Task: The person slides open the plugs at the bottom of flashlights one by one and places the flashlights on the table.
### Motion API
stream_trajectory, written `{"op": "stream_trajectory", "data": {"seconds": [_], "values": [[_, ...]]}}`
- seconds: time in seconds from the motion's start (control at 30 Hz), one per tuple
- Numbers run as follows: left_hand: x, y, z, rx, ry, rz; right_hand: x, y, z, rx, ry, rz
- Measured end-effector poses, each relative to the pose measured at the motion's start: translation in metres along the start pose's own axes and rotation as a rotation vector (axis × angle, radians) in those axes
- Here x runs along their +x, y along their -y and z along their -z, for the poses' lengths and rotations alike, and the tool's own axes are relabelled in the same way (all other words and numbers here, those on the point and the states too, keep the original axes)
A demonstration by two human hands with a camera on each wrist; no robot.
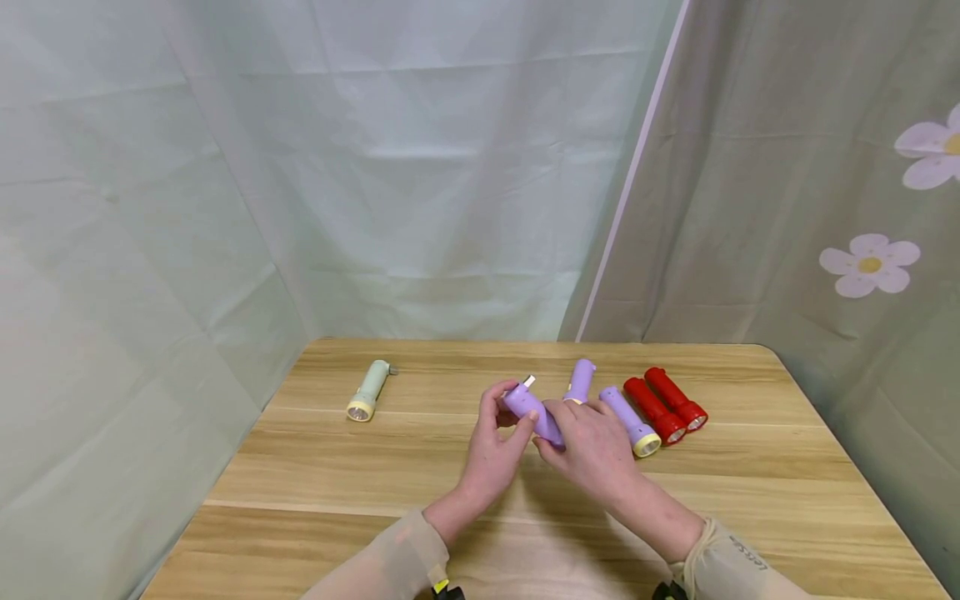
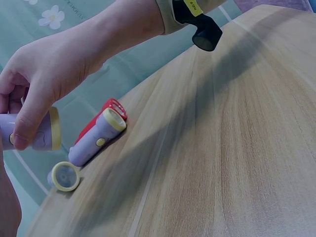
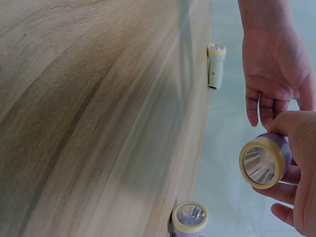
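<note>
Both hands are together over the middle of the table around a purple flashlight [image 1: 520, 400], tilted in the air. Its tail, with a silver plug [image 1: 529, 382] sticking out, is between the thumb and fingers of my left hand [image 1: 491, 454]. My right hand [image 1: 596, 446] grips the flashlight near its lamp end. The yellow-rimmed lens [image 3: 260, 165] is plain in the right wrist view. Behind the right hand lies a second purple flashlight [image 1: 581, 379], partly hidden. Another purple flashlight [image 1: 630, 423] lies just right of that hand.
Two red flashlights [image 1: 655, 411] lie side by side at the right. A pale green flashlight [image 1: 371, 390], its plug folded out, lies at the back left. The wooden table [image 1: 300, 483] ends at curtains [image 1: 450, 208] behind and at the sides.
</note>
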State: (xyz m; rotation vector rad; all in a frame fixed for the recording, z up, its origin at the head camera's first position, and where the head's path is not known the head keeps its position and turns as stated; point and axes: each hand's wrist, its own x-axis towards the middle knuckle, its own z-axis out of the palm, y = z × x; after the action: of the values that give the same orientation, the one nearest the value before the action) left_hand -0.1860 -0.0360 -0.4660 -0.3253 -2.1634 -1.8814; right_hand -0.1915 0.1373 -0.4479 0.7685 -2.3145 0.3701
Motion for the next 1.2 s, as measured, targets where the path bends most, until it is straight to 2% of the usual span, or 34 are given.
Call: {"op": "stream_trajectory", "data": {"seconds": [0.27,0.7,1.0,1.2], "values": [[-0.0006,-0.0015,0.0010,-0.010,0.006,-0.001,0.0002,0.0004,-0.0011,0.005,-0.011,-0.004],[-0.0001,-0.0026,0.0018,-0.024,0.017,-0.027,0.0024,-0.0004,0.0020,0.016,0.039,-0.054],[0.0003,-0.0019,0.0000,-0.068,0.000,-0.005,0.0028,-0.0013,0.0021,0.027,0.055,-0.068],[-0.0006,-0.0002,0.0017,-0.058,0.002,0.020,0.0034,-0.0012,0.0030,0.038,0.056,-0.081]]}}
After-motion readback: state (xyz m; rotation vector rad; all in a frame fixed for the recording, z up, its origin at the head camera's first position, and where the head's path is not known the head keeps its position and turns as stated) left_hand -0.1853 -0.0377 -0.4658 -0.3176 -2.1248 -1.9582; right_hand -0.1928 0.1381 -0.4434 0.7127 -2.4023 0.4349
